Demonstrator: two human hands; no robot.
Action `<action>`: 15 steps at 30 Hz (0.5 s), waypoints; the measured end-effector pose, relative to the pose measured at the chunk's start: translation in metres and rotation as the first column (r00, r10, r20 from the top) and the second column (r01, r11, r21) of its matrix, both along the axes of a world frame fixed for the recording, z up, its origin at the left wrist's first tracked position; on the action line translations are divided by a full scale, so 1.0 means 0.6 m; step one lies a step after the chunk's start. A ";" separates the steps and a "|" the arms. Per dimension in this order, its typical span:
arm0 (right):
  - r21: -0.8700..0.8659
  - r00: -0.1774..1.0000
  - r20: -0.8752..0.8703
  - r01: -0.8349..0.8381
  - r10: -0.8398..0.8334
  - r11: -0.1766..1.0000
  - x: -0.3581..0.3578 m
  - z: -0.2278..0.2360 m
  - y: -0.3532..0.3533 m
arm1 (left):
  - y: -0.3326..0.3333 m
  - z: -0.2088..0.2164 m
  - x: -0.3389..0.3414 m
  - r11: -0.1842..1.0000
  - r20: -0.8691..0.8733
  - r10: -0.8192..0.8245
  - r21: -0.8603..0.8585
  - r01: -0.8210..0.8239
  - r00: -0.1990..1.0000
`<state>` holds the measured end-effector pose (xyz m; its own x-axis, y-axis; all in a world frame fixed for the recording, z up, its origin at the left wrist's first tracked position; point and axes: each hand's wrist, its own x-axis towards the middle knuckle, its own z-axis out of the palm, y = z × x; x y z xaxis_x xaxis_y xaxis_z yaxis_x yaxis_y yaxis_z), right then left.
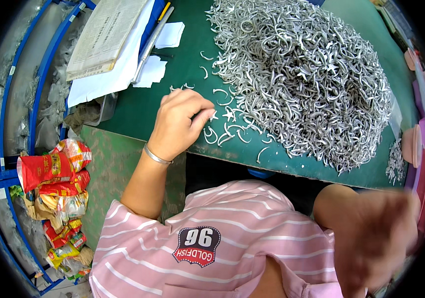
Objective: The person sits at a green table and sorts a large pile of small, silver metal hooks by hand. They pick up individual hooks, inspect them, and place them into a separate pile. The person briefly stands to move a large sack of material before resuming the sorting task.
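Note:
My left hand [178, 118] rests over the near left part of the green tabletop, fingers curled and thumb pressed toward the index finger. At its fingertips shows a small star-shaped metal piece [213, 115]. Beside it lie another star piece [229, 114] and several loose curved silver pieces [226, 136]. To the right rises a large heap of small curved metal parts [307, 79], with a few stars and rings mixed in. My right hand [384, 231] is raised off the table at the lower right, smeared by motion, so its fingers and anything in them cannot be made out.
Papers and a booklet [104, 42] lie at the far left of the green table [187, 59], with a metal rod [154, 44] beside them. Blue shelving [36, 99] and colourful packets [56, 169] stand left. Pink bins [411, 145] line the right edge near a smaller pile [395, 161].

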<state>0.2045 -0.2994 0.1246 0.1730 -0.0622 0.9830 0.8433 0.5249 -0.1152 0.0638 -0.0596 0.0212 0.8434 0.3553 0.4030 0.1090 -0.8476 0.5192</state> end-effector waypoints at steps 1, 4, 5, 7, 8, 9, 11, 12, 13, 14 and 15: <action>-0.204 0.998 -0.037 0.033 -0.041 0.978 -0.005 -0.027 0.008 | 0.006 -0.002 0.009 0.997 0.015 0.055 0.059 -0.056 0.998; -0.649 0.991 -0.109 -0.131 0.078 0.749 0.019 -0.060 0.051 | 0.028 -0.018 0.016 0.943 0.068 0.263 0.195 -0.271 0.962; -0.647 0.992 -0.091 -0.127 0.089 0.752 0.025 -0.084 0.069 | 0.034 -0.021 0.028 0.930 0.049 0.279 0.234 -0.283 0.959; -0.605 0.999 0.006 -0.021 0.032 0.796 0.029 -0.118 0.098 | 0.044 -0.028 0.048 0.901 0.012 0.315 0.311 -0.303 0.949; -0.595 1.000 -0.003 -0.017 0.019 0.804 0.031 -0.128 0.106 | 0.051 -0.036 0.054 0.910 -0.014 0.317 0.287 -0.299 0.948; -0.584 1.000 -0.013 -0.013 0.007 0.812 0.033 -0.137 0.112 | 0.053 -0.032 0.054 0.920 -0.047 0.296 0.282 -0.272 0.954; -0.560 1.000 -0.030 -0.009 -0.009 0.828 0.036 -0.153 0.118 | 0.055 -0.027 0.048 0.942 -0.114 0.244 0.266 -0.207 0.963; -0.553 0.999 -0.038 -0.011 -0.012 0.833 0.038 -0.158 0.120 | 0.058 -0.018 0.045 0.978 -0.222 0.184 0.139 -0.156 0.958; -0.551 0.999 -0.043 -0.014 -0.012 0.834 0.039 -0.163 0.119 | 0.054 -0.010 0.044 0.988 -0.158 0.150 0.067 -0.141 0.976; -0.547 0.999 -0.044 -0.021 -0.003 0.837 0.038 -0.167 0.120 | 0.049 0.001 0.045 0.993 -0.091 0.119 -0.004 -0.120 0.989; -0.546 0.999 -0.047 -0.029 0.005 0.838 0.037 -0.170 0.121 | 0.044 0.015 0.046 0.993 -0.022 0.092 -0.075 -0.093 0.996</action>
<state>0.2268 -0.2269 0.0224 0.2109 0.4857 0.8483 0.8227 0.3806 -0.4224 0.0914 -0.0331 0.0301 0.8126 0.4613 0.3562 0.1957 -0.7917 0.5787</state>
